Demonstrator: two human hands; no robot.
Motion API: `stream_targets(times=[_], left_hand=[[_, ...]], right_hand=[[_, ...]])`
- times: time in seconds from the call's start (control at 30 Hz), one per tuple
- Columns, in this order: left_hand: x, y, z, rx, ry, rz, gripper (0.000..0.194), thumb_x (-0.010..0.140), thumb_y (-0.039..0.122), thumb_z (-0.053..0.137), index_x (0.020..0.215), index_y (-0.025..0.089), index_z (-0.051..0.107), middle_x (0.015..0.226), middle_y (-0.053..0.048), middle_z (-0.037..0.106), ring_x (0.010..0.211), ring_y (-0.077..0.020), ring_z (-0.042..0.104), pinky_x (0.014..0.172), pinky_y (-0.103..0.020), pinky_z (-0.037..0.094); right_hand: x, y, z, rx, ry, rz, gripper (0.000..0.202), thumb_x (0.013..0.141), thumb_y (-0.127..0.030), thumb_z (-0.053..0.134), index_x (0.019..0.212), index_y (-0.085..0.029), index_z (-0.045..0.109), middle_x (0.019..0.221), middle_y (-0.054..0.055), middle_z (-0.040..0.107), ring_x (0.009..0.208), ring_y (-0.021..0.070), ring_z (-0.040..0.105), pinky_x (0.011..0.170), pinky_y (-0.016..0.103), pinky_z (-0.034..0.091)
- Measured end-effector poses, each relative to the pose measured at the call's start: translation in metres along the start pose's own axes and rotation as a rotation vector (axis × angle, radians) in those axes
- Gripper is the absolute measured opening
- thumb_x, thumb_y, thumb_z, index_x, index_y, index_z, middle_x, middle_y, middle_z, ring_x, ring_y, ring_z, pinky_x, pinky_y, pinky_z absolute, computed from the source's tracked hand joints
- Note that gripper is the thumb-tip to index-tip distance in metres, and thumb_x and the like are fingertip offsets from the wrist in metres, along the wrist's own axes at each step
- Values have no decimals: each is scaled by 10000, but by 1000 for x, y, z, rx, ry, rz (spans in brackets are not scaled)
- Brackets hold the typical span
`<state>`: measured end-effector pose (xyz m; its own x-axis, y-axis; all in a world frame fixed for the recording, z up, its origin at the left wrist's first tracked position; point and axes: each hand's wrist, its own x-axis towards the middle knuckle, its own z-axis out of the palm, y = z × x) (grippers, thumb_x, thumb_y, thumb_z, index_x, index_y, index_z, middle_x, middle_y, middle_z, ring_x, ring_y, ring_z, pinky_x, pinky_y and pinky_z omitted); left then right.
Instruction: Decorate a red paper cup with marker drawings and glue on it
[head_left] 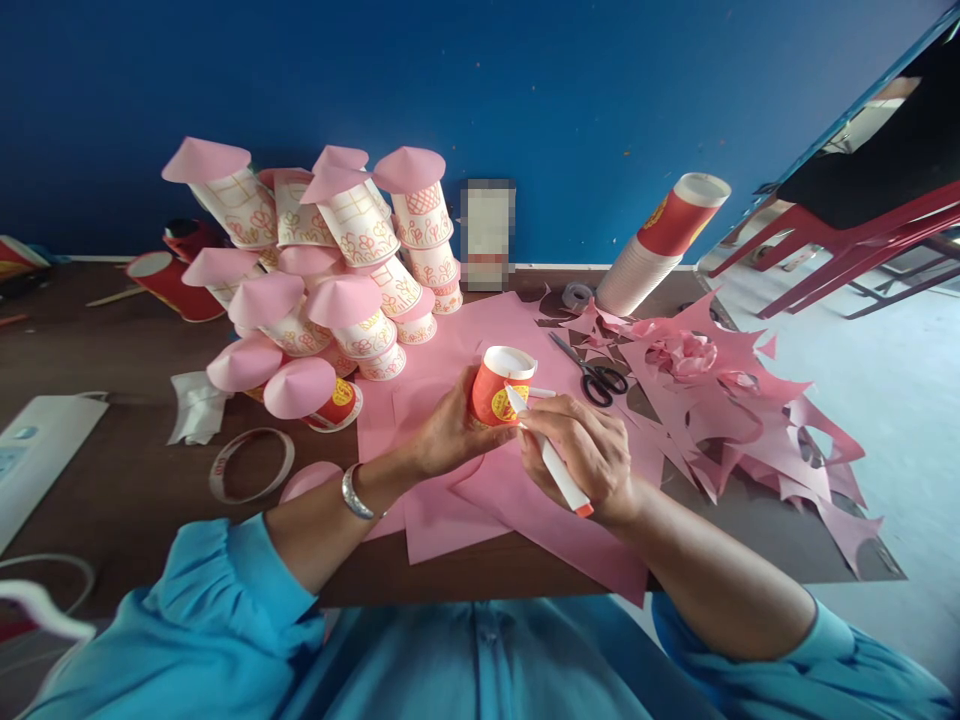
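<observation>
Red paper cup (491, 388), yellow-printed, white-rimmed.

Light from right, left dimmer | soft shadows | edges stretched | patch (487, 235) by wall (337, 80) pixelated

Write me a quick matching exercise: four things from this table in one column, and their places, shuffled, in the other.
Things
1. scissors
2. red cup
3. white pen
4. large ring

Places
A. in the right hand
B. on the table, to the left of the pink sheets
C. in the left hand
D. between the right hand and the crumpled pink scraps

Pairs: 1-D, 2-C, 3-A, 4-B
</observation>
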<state>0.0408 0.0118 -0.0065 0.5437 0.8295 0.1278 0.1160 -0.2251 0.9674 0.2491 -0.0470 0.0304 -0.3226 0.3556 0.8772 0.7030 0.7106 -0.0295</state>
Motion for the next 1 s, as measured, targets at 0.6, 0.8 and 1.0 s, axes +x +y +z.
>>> stream_targets(times=[0.6, 0.8, 1.0], left_hand=[[0, 8, -1, 41, 8, 4, 693, 925, 686, 919, 1290, 221, 558, 1346, -142, 775, 1178, -330, 781, 927, -451, 682], [0, 10, 0, 51, 4, -22, 687, 922, 669, 905, 1314, 218, 566, 1368, -147, 771, 1211, -356, 782, 970, -488, 684], [0, 8, 1, 42, -3, -42, 737, 917, 699, 883, 1365, 207, 566, 1417, -167, 764, 1268, -378, 776, 1033, -530, 680]], right_hand=[[3, 0, -4, 26, -23, 12, 180, 1055, -67, 649, 1154, -217, 658, 901, 46, 824, 757, 183, 819, 663, 280, 662], [2, -1, -3, 29, -1, 24, 157, 1075, -73, 646, 1146, -212, 658, 906, 55, 827, 754, 182, 825, 677, 278, 676], [0, 0, -2, 25, -3, 36, 222, 1036, -58, 661, 1180, -226, 675, 932, 47, 842, 757, 188, 830, 708, 285, 691]])
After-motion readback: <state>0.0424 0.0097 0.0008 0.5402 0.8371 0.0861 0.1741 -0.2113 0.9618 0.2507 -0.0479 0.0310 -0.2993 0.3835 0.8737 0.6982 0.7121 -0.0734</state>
